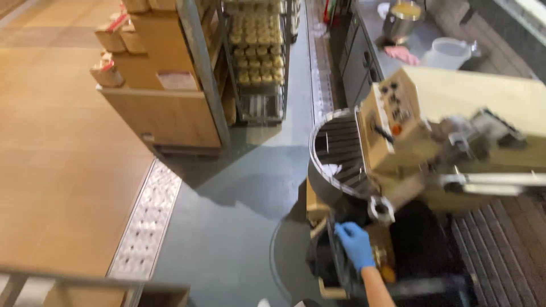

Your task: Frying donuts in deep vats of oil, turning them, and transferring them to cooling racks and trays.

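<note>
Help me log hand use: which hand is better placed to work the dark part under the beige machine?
Likely right: the blue-gloved hand is at the dark part; the left hand is unseen.

The grey floor (239, 227) has a metal drain grate (145, 222); boxes (153, 51) and a tray rack (259, 57) stand behind.
</note>
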